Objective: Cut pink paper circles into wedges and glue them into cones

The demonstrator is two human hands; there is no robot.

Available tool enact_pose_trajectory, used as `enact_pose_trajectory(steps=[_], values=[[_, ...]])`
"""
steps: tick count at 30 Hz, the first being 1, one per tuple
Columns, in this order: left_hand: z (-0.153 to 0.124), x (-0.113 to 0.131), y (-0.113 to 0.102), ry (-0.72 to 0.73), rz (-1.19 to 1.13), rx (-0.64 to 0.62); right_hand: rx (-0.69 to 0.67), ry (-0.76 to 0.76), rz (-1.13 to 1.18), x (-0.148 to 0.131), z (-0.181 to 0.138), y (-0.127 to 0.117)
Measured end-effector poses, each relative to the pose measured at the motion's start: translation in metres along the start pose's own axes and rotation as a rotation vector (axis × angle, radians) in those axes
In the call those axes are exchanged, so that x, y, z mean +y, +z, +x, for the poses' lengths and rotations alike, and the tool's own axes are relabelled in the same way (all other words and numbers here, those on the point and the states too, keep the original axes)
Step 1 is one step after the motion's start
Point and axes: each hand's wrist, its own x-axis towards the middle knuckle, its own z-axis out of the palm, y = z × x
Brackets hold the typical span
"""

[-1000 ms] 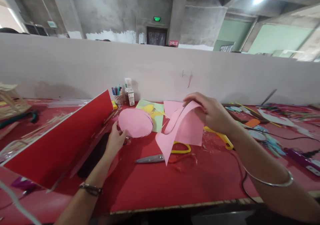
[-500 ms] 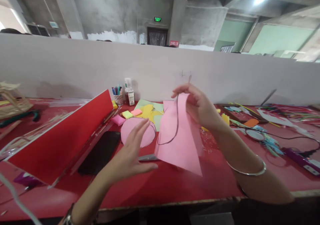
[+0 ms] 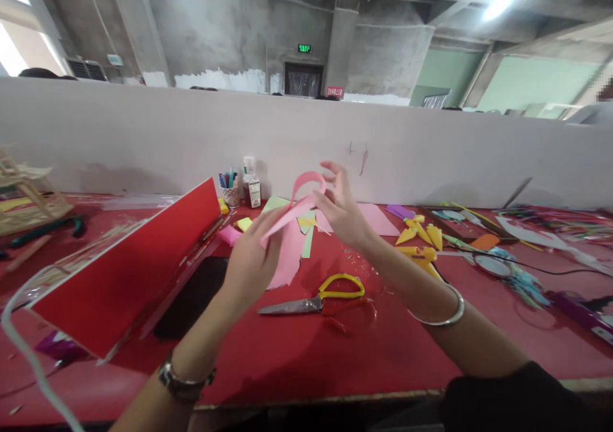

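Both my hands hold one piece of pink paper (image 3: pixel 287 246) above the red table (image 3: pixel 297 355). My left hand (image 3: pixel 251 259) pinches its lower part, with the sheet hanging down behind my fingers. My right hand (image 3: pixel 340 208) grips the upper end, where a curved pink strip arches over my fingers. Yellow-handled scissors (image 3: pixel 316 298) lie shut on the table just below my hands. The pink paper circle seen earlier is hidden behind my hands.
A red board (image 3: pixel 129 266) leans at the left over a black phone (image 3: pixel 191 298). A pen cup (image 3: pixel 230 189) and glue bottle (image 3: pixel 249 183) stand by the white partition. Yellow paper cones (image 3: pixel 421 237), paper scraps, cables and a purple tool (image 3: pixel 579 310) lie to the right.
My left hand left the pink circle, rose and took hold of the pink sheet. My right hand brought the sheet to the left and up, folding it between both hands.
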Motion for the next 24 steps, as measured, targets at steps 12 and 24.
enact_pose_trajectory(steps=[12,24], values=[[0.024,0.014,-0.022,-0.353,-0.461,-0.326,-0.149,-0.532,-0.645,-0.019,-0.004,-0.012],[0.018,-0.003,-0.007,-0.5,-0.924,-0.446,-0.277,-0.45,-0.492,-0.001,-0.009,-0.01]])
